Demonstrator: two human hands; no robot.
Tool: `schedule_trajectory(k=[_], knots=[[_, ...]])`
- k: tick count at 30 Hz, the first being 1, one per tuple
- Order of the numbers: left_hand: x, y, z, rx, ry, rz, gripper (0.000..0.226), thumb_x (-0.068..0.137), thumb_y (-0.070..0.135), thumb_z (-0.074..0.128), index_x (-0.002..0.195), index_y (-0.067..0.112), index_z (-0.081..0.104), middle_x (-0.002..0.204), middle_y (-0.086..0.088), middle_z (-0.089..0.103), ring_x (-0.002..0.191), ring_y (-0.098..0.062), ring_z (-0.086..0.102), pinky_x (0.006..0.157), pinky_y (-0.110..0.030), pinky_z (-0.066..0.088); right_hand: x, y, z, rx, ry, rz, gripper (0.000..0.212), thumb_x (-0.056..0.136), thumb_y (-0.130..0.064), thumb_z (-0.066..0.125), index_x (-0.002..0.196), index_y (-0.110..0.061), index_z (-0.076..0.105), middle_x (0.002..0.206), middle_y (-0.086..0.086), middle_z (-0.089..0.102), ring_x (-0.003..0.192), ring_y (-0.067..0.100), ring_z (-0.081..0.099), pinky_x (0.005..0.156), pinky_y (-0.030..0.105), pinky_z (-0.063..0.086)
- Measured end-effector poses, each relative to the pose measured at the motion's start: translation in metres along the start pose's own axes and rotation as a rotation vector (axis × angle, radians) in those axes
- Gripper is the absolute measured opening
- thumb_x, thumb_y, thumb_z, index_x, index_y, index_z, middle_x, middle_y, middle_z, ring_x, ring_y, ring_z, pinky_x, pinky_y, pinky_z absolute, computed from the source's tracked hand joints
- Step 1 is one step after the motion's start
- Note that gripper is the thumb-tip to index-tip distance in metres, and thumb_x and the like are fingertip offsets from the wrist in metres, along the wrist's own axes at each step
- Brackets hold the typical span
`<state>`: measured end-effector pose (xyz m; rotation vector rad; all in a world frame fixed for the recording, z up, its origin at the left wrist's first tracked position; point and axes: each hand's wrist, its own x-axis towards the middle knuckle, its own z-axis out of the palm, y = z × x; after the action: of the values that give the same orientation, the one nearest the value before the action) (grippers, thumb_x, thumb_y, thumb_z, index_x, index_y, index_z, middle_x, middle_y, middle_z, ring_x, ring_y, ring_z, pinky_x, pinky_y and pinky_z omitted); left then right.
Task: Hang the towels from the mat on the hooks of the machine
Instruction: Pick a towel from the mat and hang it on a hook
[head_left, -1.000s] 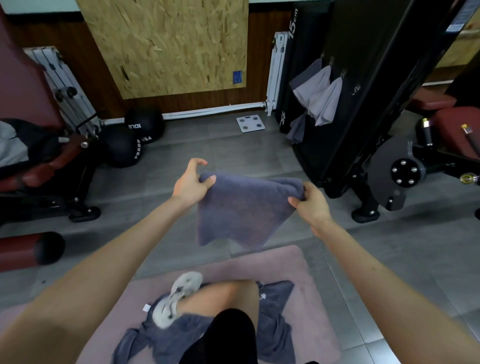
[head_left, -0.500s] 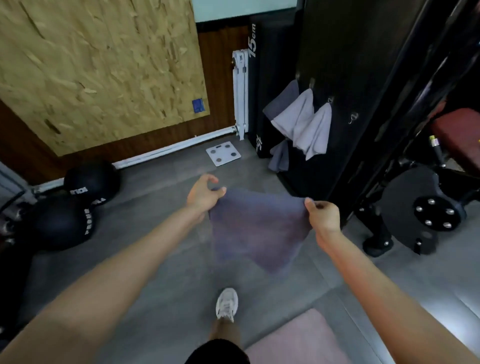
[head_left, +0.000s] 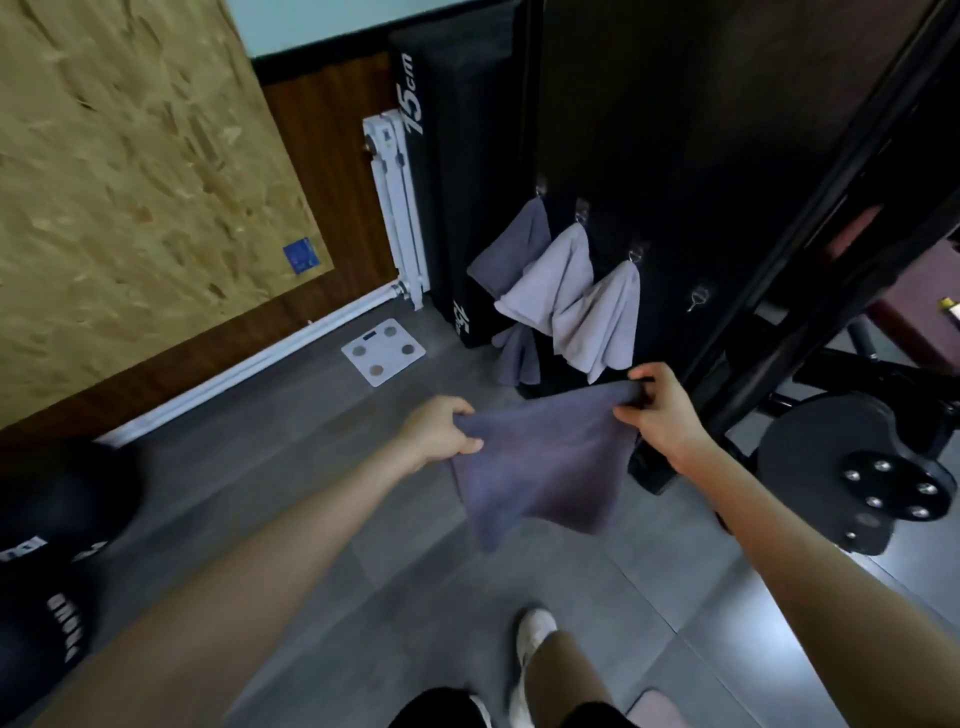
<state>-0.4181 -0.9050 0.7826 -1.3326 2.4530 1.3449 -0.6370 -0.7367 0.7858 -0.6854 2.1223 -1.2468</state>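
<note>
I hold a dark grey towel (head_left: 545, 467) spread between both hands at waist height. My left hand (head_left: 441, 434) pinches its left top corner and my right hand (head_left: 660, 415) grips its right top corner. Straight ahead stands the black machine panel (head_left: 675, 156). Three towels hang on its hooks: a dark grey towel (head_left: 514, 254), a light grey towel (head_left: 550, 286) and another light grey towel (head_left: 602, 317). To their right an empty metal hook (head_left: 698, 299) shows. A corner of the pink mat (head_left: 660, 709) lies at the bottom edge.
A white bathroom scale (head_left: 383, 351) lies on the grey floor near the wall. Black medicine balls (head_left: 52, 545) sit at the left. A round black machine plate (head_left: 857, 478) juts out at the right. A white radiator (head_left: 397, 208) and a black upright pad (head_left: 447, 182) stand behind.
I have stepped off the mat toward the machine. The hanging towels and the empty hook are much closer now. Both hands still hold the towel, now raised toward the panel.
</note>
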Motion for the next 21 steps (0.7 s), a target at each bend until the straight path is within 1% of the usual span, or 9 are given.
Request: schedule_trajectory(k=[2,5,7,9,11,13,16,18,21], knots=[[0.034,0.004,0.012,-0.001,-0.018,-0.002,0.031,0.074,0.015,0.076,0.102,0.013,0.065,0.096,-0.001,0.062,0.09,-0.021,0.059,0.076,-0.029,0.045,0.025,0.004,-0.006,-0.035,0.035,-0.031,0.035,0.081,0.006,0.06,0.105,-0.012,0.043,0.088,-0.007,0.052,0.088,0.015,0.054,0.074,0.023,0.045],[0.08,0.007,0.039,0.044,-0.05,-0.044,0.018,0.075,0.017,0.074,0.086,0.02,0.061,0.089,-0.005,0.065,0.088,-0.026,0.063,0.08,-0.036,0.049,0.061,0.014,-0.013,-0.035,0.06,-0.017,0.037,0.083,0.006,0.059,0.112,-0.01,0.042,0.09,-0.01,0.052,0.085,0.004,0.052,0.074,0.014,0.042],[0.109,0.008,0.06,0.102,-0.078,-0.078,0.018,0.075,0.023,0.074,0.081,0.021,0.058,0.094,-0.01,0.068,0.093,-0.031,0.064,0.08,-0.038,0.049,0.084,0.022,-0.018,0.026,0.108,0.026,0.039,0.083,0.004,0.062,0.115,-0.009,0.043,0.089,-0.012,0.053,0.084,0.001,0.052,0.079,0.018,0.042],[0.134,0.012,0.081,0.15,-0.121,-0.096,0.019,0.075,0.027,0.074,0.086,0.016,0.062,0.097,-0.013,0.068,0.096,-0.032,0.063,0.08,-0.038,0.049,0.106,0.032,-0.022,0.095,0.199,0.083,0.037,0.082,0.002,0.065,0.112,-0.009,0.046,0.087,-0.011,0.054,0.083,0.001,0.054,0.083,0.023,0.044],[0.157,0.018,0.099,0.205,-0.184,-0.092,0.025,0.075,0.028,0.073,0.091,0.01,0.064,0.1,-0.015,0.069,0.097,-0.031,0.064,0.081,-0.037,0.049,0.127,0.043,-0.027,0.127,0.249,0.112,0.031,0.082,0.0,0.066,0.107,-0.009,0.051,0.086,-0.01,0.057,0.084,0.005,0.056,0.082,0.022,0.045],[0.177,0.028,0.111,0.319,-0.317,-0.078,0.027,0.077,0.026,0.07,0.095,0.006,0.064,0.105,-0.016,0.067,0.1,-0.03,0.063,0.083,-0.036,0.048,0.145,0.052,-0.031,0.114,0.206,0.117,0.026,0.082,0.001,0.065,0.103,-0.01,0.054,0.089,-0.004,0.06,0.086,0.008,0.058,0.077,0.016,0.045],[0.208,0.046,0.122,0.359,-0.361,-0.057,0.035,0.08,0.011,0.064,0.115,0.007,0.062,0.122,-0.012,0.061,0.114,-0.027,0.056,0.094,-0.033,0.045,0.168,0.065,-0.037,0.027,0.063,0.09,0.025,0.081,0.007,0.063,0.104,-0.004,0.058,0.09,-0.003,0.06,0.081,-0.009,0.059,0.076,0.012,0.045],[0.232,0.064,0.122,0.277,-0.245,0.066,0.037,0.085,0.003,0.056,0.121,0.007,0.058,0.128,-0.011,0.057,0.118,-0.027,0.052,0.095,-0.029,0.04,0.18,0.072,-0.038,-0.055,0.004,0.04,0.025,0.08,0.011,0.062,0.102,0.0,0.059,0.09,-0.006,0.06,0.082,-0.011,0.059,0.084,0.017,0.045],[0.267,0.109,0.117,0.264,-0.074,0.541,0.039,0.082,-0.001,0.057,0.119,0.012,0.061,0.12,-0.004,0.061,0.112,-0.027,0.053,0.093,-0.029,0.038,0.198,0.08,-0.045,-0.115,0.001,0.044,0.022,0.079,0.009,0.062,0.097,-0.004,0.061,0.089,0.001,0.062,0.084,0.012,0.06,0.085,0.028,0.047]])
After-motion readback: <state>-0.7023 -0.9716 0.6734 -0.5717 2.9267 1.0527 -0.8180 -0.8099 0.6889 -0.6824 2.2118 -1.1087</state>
